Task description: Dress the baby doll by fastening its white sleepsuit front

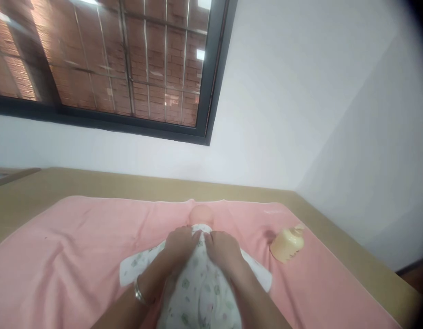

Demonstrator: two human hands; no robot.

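A doll lies on the pink blanket, its bare round head [201,213] at the far end. It wears a white baby gown [198,297] with a green leaf print, and the sleeves spread out to both sides. My left hand [182,243] is closed on the gown's front just below the neckline, thumb toward the middle. Opposite it, my right hand [224,246] grips the other side of the same front, close to the left thumb. Fingertips of both hands are partly hidden in the cloth. The doll's face cannot be made out.
The pink blanket [95,256] is wrinkled and covers most of a tan surface [105,177]. A pale yellow bottle [287,245] lies tilted on the blanket at right. White walls [283,91] rise behind and to the right, with a barred, dark-framed window [163,68] at upper left.
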